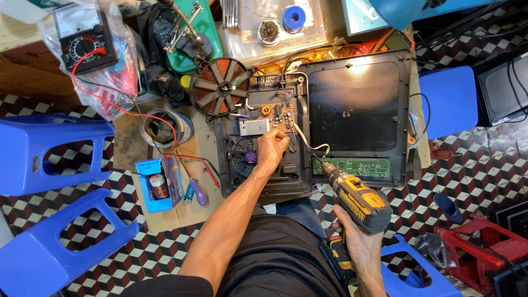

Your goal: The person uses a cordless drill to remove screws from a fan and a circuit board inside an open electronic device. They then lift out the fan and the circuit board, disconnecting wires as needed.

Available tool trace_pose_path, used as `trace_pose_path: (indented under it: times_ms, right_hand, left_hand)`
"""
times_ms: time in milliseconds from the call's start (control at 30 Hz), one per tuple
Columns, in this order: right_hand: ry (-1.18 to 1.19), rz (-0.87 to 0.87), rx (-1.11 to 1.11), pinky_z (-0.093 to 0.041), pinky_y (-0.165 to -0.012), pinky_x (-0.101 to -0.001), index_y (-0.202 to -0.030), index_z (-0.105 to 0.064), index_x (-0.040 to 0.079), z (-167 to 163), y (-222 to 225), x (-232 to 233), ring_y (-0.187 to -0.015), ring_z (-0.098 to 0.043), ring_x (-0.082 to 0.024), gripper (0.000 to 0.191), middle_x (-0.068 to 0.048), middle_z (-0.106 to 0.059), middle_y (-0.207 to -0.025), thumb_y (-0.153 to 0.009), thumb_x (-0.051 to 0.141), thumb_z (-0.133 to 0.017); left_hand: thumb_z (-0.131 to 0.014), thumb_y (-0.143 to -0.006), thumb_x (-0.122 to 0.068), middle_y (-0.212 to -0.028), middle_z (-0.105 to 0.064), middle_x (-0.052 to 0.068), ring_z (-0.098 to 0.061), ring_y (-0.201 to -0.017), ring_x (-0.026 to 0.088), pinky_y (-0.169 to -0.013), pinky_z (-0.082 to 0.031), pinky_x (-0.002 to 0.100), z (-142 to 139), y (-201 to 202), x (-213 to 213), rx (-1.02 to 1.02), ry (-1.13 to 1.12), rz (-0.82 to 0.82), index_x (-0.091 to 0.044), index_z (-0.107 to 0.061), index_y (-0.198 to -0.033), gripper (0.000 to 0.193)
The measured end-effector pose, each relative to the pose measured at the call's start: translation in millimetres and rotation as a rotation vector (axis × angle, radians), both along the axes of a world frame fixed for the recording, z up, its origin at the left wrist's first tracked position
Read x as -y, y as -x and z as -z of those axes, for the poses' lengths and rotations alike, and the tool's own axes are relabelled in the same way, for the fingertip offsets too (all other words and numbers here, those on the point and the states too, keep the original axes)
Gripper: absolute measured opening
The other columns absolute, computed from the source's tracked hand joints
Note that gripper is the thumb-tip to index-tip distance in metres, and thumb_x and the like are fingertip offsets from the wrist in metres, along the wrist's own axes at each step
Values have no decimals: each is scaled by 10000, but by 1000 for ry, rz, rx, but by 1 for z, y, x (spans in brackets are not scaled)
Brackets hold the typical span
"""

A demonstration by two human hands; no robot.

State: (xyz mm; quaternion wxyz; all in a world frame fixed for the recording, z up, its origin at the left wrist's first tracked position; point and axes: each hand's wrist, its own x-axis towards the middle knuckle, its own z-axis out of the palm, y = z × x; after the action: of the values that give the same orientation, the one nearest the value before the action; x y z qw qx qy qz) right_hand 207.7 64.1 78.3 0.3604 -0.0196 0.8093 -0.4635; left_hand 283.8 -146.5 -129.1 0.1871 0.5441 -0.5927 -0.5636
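Black cloth over the person's lap sits lowest in the view, with both bare arms reaching out from it. One right hand (357,239) is wrapped tight around the grip of one yellow and black cordless drill (360,201). Its thin metal bit points up at one long green circuit strip (351,166).

That strip lies in the near right corner of one opened induction cooker (286,176), a flat black plastic shell. The cooker's lid (357,104), dark and finely dotted, is flipped open just right of the shell. One round copper coil (221,85), shaped like a wheel with spokes, rests at the cooker's far left corner.

One left hand (271,147) is curled with fingertips pinched down on the brown circuit board (283,113) in the middle of the cooker. What it pinches is too small to tell, maybe a screw.

Left of the cooker lie one purple-handled screwdriver (198,192), one small blue box (159,184) and one meter (83,38) with a red wire. Two blue plastic stools (38,154) stand further left.
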Motion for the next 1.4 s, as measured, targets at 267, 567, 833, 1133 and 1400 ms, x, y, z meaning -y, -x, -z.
trace_pose_path:
  times_ms: [267, 567, 833, 1133, 1400]
  right_hand:
    - [36, -15, -26, -523, -538, -261, -1127, -674, -31, -3, 14, -1, -616, -624, -131, 294, -71, -671, -847, -855, 48, -753]
    - [20, 8, 13, -504, -538, -270, -1089, -684, -31, -2, 22, 7, -612, -616, -132, 272, -64, -684, -852, -842, 54, -760]
    - [-8, -11, 29, -509, -543, -274, -1095, -687, -36, 1, 36, 10, -615, -626, -137, 276, -84, -691, -849, -847, 57, -766]
    - [10, -20, 55, -530, -546, -277, -1119, -672, -40, 3, 57, 23, -617, -629, -136, 300, -78, -677, -852, -848, 56, -755]
    - [0, 28, -60, -509, -547, -270, -1075, -707, -22, 7, 91, 5, -615, -624, -131, 254, -78, -693, -824, -837, 32, -775]
  left_hand:
    - [-731, -879, -144, -799, -762, 150, -726, -657, 169, -598, -563, 337, -4, 4, -1, -2, 157, 127, -27, -795, -1033, 204]
    - [-706, -907, -178, -814, -764, 155, -748, -714, 191, -644, -581, 342, -3, 26, 10, -29, 114, -14, 10, -771, -1002, 221]
    - [-791, -870, -230, -745, -772, 90, -694, -564, 138, -501, -531, 278, -9, 55, 28, 33, -194, -73, -19, -769, -924, 219]
    - [-711, -887, -239, -774, -786, 96, -736, -649, 193, -606, -570, 335, 0, 67, 30, 172, -104, -59, -58, -738, -954, 196]
    - [-748, -864, -231, -754, -739, 141, -711, -671, 297, -631, -543, 428, 1, 98, 18, 202, 134, -212, -61, -742, -871, 170]
